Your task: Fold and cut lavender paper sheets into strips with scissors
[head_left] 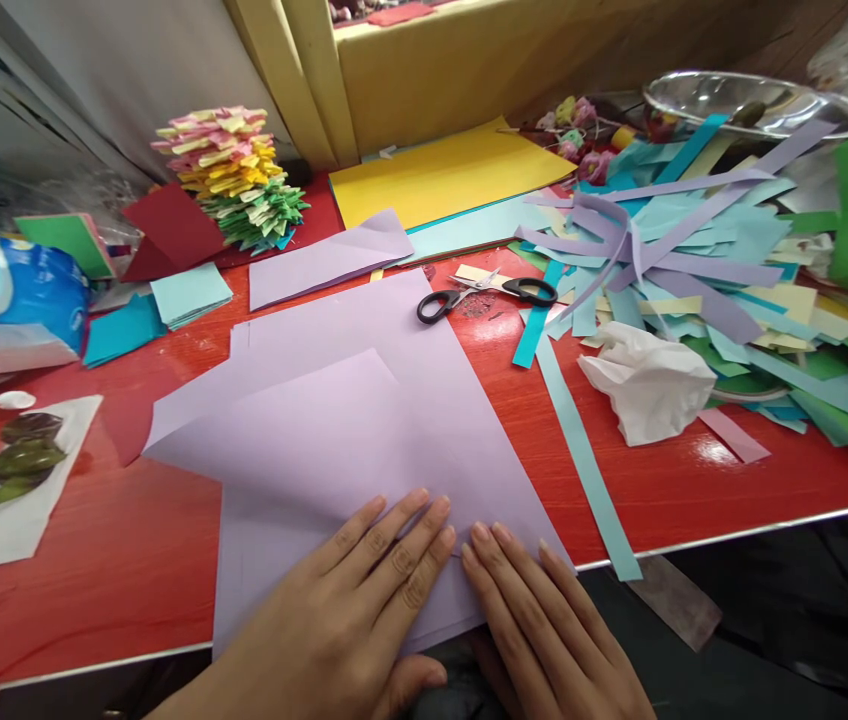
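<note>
Paper [296,430] in pale lilac lies at the near edge of the red worktop [131,560], several sheets stacked, with an upper layer bent over and its left side lifting into a loose curl. Both hands rest on it with nothing gripped — fingers stretched out and palms down, side by side with a narrow gap between them. The left hand [349,605] lies across the bent layer, its fingertips pointing away from the body; the right hand [544,625] has its fingers near the stack's lower right corner. Beyond, scissors [515,286] with black handles lie spread, one loop over the stack's right edge. Another lilac piece [326,262] sits behind the stack, with a large yellow sheet [431,180] farther back. To the right spreads a heap of cut strips [701,255] in blue, lilac, green and cream, a crumpled white tissue [645,385] beside it; one light blue strip [581,455] reaches past the worktop's near edge. Off to the left stand a layered paper model [233,175] — pink, yellow and green — and a blue plastic pack [38,290], with small teal papers [124,330] between them.
</note>
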Demonstrator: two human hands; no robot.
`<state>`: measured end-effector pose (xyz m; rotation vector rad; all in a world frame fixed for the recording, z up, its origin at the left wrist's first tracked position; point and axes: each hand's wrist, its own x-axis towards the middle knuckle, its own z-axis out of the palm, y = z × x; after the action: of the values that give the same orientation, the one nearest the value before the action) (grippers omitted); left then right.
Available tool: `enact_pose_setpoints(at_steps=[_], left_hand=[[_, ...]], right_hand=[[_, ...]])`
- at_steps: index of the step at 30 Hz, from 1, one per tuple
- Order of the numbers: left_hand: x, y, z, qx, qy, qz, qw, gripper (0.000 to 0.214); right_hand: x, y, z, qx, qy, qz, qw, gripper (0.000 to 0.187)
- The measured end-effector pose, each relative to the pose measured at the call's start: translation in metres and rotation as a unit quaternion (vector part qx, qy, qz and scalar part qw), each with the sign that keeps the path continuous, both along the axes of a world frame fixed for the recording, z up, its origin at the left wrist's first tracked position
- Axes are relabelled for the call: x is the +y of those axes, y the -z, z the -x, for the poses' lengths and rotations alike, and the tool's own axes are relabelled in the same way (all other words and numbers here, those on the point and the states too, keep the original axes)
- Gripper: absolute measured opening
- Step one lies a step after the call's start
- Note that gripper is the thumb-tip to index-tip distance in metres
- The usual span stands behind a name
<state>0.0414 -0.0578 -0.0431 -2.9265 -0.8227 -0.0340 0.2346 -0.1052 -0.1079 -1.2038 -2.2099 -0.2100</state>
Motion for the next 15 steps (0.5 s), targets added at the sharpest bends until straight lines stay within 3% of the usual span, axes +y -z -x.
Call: enact_pose_setpoints(at_steps=[7, 15], left_hand=[[-0.002, 0.002, 0.002, -0.021, -0.003, -0.001, 1.000, 0.048], [-0.006, 0.007, 0.028, 0.022, -0.042, -0.027, 0.998, 0.059]], right_hand=[[0.002, -0.001, -0.002, 0.002, -0.003, -0.009, 1.000, 0.029], [-0.001, -0.003, -0.003, -0.001, 0.002, 0.007, 1.000, 0.029]])
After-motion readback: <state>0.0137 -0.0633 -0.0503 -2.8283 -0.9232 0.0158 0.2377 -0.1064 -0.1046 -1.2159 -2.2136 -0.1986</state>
